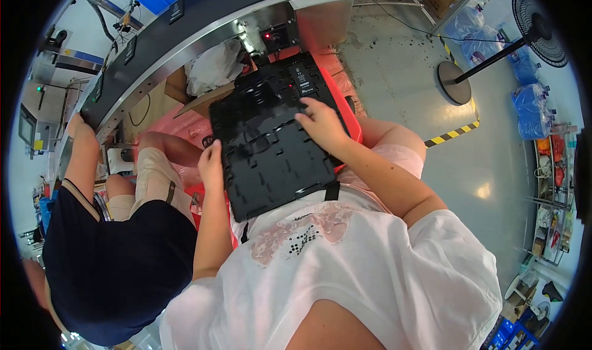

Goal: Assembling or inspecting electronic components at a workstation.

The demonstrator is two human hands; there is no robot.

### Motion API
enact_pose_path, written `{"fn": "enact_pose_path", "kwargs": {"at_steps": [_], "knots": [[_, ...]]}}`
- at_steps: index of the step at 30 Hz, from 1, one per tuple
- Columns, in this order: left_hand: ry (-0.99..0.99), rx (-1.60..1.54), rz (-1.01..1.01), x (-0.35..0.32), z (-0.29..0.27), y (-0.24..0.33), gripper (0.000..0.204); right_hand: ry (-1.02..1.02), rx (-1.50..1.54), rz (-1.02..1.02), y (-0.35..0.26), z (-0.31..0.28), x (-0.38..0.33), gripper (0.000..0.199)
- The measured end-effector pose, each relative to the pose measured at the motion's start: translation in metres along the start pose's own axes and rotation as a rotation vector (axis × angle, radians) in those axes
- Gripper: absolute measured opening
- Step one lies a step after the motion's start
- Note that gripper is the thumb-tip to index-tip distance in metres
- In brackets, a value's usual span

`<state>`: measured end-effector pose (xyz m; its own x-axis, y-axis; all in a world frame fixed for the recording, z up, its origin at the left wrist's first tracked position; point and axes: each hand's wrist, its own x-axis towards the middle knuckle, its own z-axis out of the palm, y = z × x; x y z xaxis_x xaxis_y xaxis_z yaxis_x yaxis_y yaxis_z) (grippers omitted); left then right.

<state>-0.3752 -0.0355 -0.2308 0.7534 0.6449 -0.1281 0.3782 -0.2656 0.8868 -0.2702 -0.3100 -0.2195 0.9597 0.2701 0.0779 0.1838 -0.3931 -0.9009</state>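
A black plastic tray [280, 183] with moulded compartments lies in front of me, its near edge close to my white shirt. My left hand [211, 165] is closed around the tray's left edge. Over the tray's right side is my right hand [324, 127], its fingers bent and pointing left. Black surfaces merge at those fingertips, so what they grip cannot be made out. In the tray's far right part sits a flat black rectangular piece [301, 80] with pale print. Under the tray, a red container or seat [345, 113] shows along the right side.
A dark conveyor [160, 39] with several small black pieces curves across the far left. Beneath it are a white plastic bag [216, 66] and cardboard. A co-worker in a dark shirt [123, 264] sits at my left. A black fan [456, 82] stands on the floor at right.
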Motion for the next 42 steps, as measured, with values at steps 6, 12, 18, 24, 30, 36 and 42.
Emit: {"fn": "enact_pose_path", "kwargs": {"at_steps": [6,12,18,24,30,36,42], "knots": [[-0.122,-0.024,0.178,0.04,0.09,-0.048,0.048,0.165,-0.428,0.016,0.057,-0.026,-0.001,0.046],[-0.161,0.103,0.051,0.021,0.106,-0.012,0.053,-0.04,0.428,0.609,0.089,-0.037,0.012,0.048],[-0.118,0.111,0.045,0.03,0.109,-0.022,0.051,-0.141,0.079,0.553,0.071,-0.051,0.041,0.05],[-0.268,0.302,0.053,0.043,0.103,-0.007,0.047,-0.471,-0.03,0.831,0.057,-0.071,0.071,0.051],[-0.469,-0.094,0.06,0.052,0.054,0.033,0.035,-0.728,-0.262,0.329,-0.107,-0.098,0.133,0.05],[-0.393,0.011,0.414,0.1,0.004,0.225,0.029,0.125,-0.723,-0.246,-0.159,-0.098,0.292,0.056],[-0.078,0.537,1.064,0.26,0.056,0.278,0.075,-0.191,-0.902,0.095,-0.138,-0.079,0.386,0.047]]}}
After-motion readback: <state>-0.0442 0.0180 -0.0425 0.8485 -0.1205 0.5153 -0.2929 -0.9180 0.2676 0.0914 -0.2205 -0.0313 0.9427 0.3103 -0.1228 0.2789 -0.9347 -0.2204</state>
